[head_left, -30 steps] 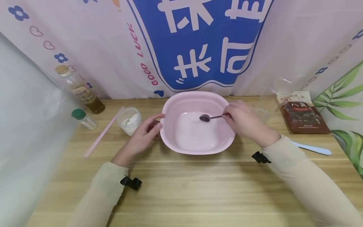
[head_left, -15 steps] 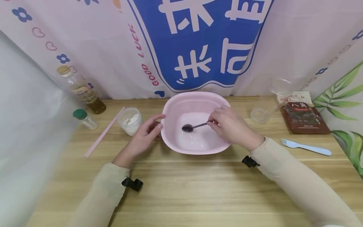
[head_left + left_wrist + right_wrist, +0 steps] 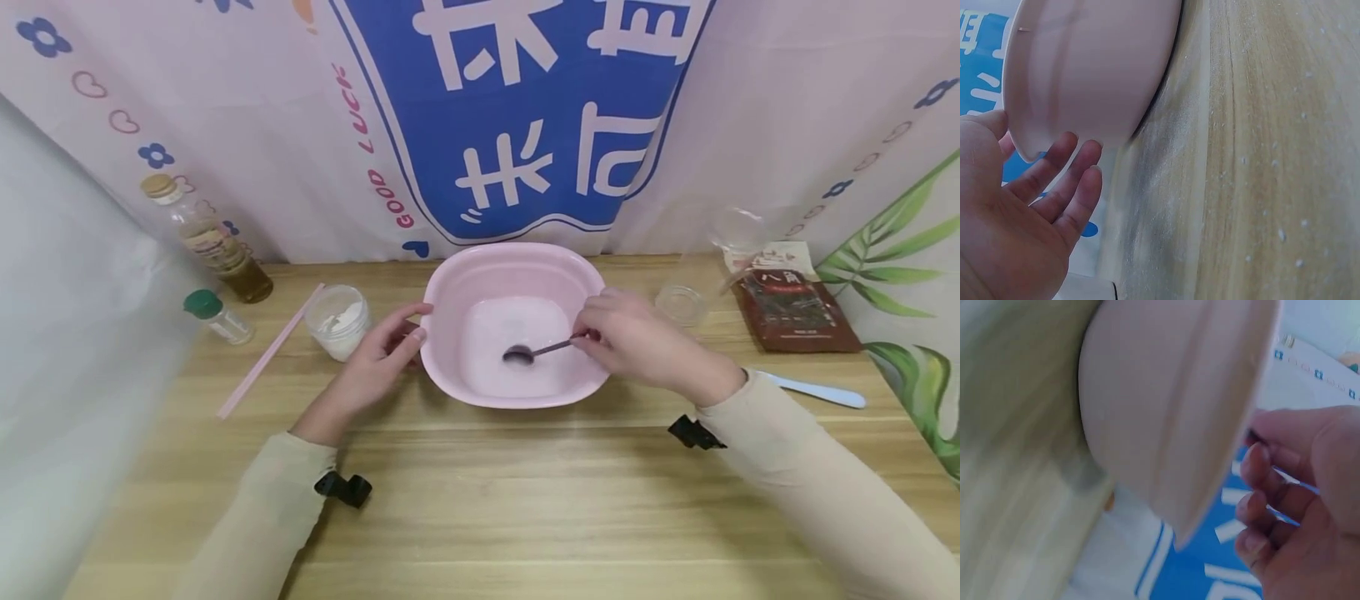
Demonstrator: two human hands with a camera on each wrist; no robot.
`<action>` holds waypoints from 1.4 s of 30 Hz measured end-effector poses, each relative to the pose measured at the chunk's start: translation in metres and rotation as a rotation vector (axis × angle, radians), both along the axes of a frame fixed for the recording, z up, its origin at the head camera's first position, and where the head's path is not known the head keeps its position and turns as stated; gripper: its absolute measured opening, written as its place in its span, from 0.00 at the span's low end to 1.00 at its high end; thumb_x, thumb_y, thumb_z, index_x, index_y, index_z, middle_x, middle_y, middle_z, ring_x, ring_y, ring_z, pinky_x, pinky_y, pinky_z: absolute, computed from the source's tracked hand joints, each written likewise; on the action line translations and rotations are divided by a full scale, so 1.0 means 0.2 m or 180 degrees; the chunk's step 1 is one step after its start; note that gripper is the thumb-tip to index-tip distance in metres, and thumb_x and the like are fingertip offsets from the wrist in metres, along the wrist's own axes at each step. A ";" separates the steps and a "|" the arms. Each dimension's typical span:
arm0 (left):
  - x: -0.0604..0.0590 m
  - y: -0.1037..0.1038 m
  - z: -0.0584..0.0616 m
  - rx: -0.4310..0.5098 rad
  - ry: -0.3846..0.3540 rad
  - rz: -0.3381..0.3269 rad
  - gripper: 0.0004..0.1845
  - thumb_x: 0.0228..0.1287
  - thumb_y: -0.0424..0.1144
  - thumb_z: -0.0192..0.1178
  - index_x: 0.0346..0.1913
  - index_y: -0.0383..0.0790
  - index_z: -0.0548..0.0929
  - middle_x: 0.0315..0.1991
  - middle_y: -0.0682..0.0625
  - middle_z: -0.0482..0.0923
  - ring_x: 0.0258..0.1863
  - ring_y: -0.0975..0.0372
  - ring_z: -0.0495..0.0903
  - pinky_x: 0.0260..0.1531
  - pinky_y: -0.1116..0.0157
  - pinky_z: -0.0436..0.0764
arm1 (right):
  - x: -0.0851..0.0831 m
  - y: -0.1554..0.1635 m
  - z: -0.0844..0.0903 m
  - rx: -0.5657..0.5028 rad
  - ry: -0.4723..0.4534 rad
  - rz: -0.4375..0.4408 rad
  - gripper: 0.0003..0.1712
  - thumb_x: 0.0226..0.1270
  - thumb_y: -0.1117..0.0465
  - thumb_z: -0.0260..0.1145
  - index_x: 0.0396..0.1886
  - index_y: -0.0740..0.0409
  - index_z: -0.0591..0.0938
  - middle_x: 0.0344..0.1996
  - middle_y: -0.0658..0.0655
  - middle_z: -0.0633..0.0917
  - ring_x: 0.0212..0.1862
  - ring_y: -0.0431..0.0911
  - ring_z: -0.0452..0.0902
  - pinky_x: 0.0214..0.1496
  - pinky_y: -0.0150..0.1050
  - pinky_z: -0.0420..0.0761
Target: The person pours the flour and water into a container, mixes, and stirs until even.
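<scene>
A pink plastic basin (image 3: 513, 258) stands on the table with whitish, cloudy liquid in its bottom. My left hand (image 3: 375, 358) rests against its left rim, thumb and forefinger touching the edge. In the left wrist view, the loosely bent fingers (image 3: 1079, 187) lie by the basin's outer wall. My right hand (image 3: 637, 342) reaches over the right rim and pinches the thin handle of a dark metal spoon (image 3: 551, 346). The spoon's bowl is down in the basin, over or in the liquid. In the right wrist view the basin hides most of the spoon.
Left of the basin are an open jar of white powder (image 3: 337, 323), a pink stick (image 3: 270, 354), a green-capped shaker (image 3: 217, 317) and an oil bottle (image 3: 225, 258). On the right lie a clear lid (image 3: 680, 305), a brown packet (image 3: 795, 312) and a light-blue fork (image 3: 817, 389), partly hidden by the sleeve.
The spoon moved from the basin's right to its left half, then back right and nearer me. My right hand followed the same path. The left hand stays at the rim.
</scene>
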State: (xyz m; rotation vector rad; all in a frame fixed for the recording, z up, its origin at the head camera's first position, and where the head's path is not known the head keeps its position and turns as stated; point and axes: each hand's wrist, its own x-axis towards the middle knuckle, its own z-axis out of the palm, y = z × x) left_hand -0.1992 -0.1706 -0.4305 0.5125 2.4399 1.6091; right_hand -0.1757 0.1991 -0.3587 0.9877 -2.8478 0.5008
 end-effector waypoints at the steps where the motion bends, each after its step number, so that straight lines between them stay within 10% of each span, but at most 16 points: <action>1: 0.00 0.00 0.00 0.0001 -0.0005 0.0004 0.23 0.86 0.37 0.53 0.77 0.42 0.73 0.53 0.32 0.85 0.42 0.58 0.84 0.45 0.57 0.90 | 0.00 -0.02 -0.01 -0.0016 -0.0037 0.0029 0.01 0.69 0.65 0.76 0.37 0.56 0.90 0.33 0.51 0.88 0.39 0.47 0.80 0.44 0.45 0.82; 18: 0.00 -0.02 0.01 -0.0037 -0.0007 0.0009 0.23 0.86 0.38 0.53 0.78 0.43 0.72 0.55 0.32 0.85 0.43 0.57 0.84 0.46 0.56 0.90 | -0.14 -0.06 -0.05 -0.0115 0.0408 -0.0958 0.07 0.72 0.65 0.69 0.38 0.66 0.89 0.32 0.62 0.89 0.38 0.58 0.83 0.40 0.52 0.83; 34: 0.00 -0.02 0.00 -0.0041 -0.0007 0.0000 0.23 0.86 0.37 0.53 0.78 0.43 0.73 0.53 0.32 0.85 0.44 0.45 0.83 0.43 0.59 0.89 | -0.06 -0.12 -0.05 -0.0331 -0.0465 -0.0002 0.04 0.74 0.62 0.73 0.40 0.56 0.92 0.33 0.50 0.89 0.39 0.45 0.79 0.47 0.43 0.80; 42: 0.00 -0.02 -0.01 -0.0027 -0.0014 -0.0003 0.23 0.86 0.37 0.53 0.78 0.43 0.72 0.53 0.33 0.85 0.43 0.44 0.83 0.42 0.60 0.88 | 0.02 0.07 0.00 -0.0210 0.0144 -0.0409 0.03 0.68 0.65 0.73 0.35 0.58 0.91 0.24 0.50 0.84 0.31 0.46 0.76 0.36 0.42 0.75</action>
